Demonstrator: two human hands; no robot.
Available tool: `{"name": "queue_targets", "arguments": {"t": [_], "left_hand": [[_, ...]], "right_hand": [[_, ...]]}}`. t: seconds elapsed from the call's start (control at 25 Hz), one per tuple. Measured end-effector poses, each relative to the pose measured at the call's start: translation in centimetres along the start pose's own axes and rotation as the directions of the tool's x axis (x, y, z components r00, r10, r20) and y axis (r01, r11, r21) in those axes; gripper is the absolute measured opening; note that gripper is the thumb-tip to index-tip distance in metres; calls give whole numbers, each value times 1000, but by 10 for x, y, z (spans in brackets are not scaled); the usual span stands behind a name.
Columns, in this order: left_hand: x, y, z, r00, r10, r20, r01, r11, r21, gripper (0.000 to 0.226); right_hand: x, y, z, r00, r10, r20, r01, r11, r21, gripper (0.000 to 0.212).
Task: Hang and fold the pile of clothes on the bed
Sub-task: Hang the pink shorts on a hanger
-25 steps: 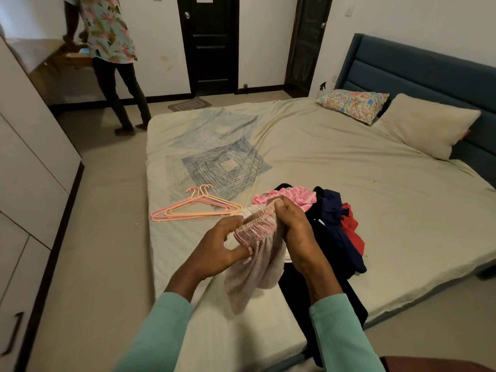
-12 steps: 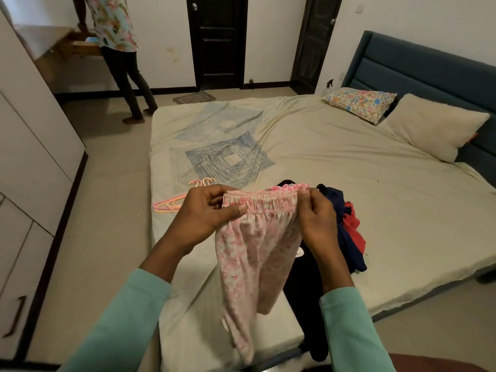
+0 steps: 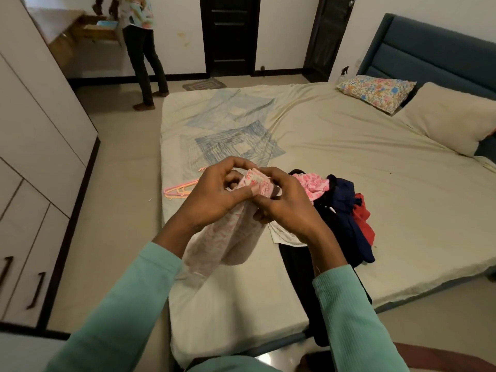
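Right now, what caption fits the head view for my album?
The left hand and right hand grip a pink garment over the bed, near hangers and a clothes pile.

Mint-green long sleeves (image 3: 357, 315), seemingly of ribbed knit.

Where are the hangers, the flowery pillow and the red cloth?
hangers (image 3: 174, 189): head view, the pink shoulder bars.
flowery pillow (image 3: 375, 91): head view, its middle.
red cloth (image 3: 363, 220): head view, its bunched middle.
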State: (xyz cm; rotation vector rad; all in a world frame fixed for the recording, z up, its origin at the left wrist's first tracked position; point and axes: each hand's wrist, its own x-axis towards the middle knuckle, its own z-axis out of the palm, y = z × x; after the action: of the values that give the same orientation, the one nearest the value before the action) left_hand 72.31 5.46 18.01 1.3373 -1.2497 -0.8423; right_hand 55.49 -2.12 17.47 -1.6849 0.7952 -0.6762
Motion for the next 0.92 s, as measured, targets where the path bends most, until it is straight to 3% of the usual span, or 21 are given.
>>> {"name": "queue_targets", "arguments": {"t": [0.12,0.24,0.32,0.4,0.48,0.64,0.76,0.92], "left_hand": [[-11,-33,-16,998,-52,-44,44,985,-168,25],[-32,-102,-20,958,-271,-91,269,963,-33,36],[-51,-145,-13,895,-445,-32,446,895,30,40],[-62,-171,0,871,-487,61,488,873,7,47],[-63,-179,13,921,-382,75,381,924,33,54],[-68,-173,31,996,-89,-32,94,967,236,68],[-67,-176,25,986,117,-118,-57,905,421,63],[-44,-154,8,948,222,-229,-119,912,392,60]], "right_hand": [[3,-3,2,993,-72,-97,77,996,47,24],[3,-13,3,982,-109,-156,125,987,99,18],[3,-21,0,977,-126,-173,143,986,88,17],[2,-28,-4,974,-123,-191,136,989,57,18],[2,-32,-8,967,-119,-226,120,993,-7,19],[-4,-38,-15,933,-92,-347,68,994,-82,18],[-10,-45,-15,900,-40,-433,38,999,-13,19],[-13,-54,-18,857,41,-514,-4,997,72,21]]}}
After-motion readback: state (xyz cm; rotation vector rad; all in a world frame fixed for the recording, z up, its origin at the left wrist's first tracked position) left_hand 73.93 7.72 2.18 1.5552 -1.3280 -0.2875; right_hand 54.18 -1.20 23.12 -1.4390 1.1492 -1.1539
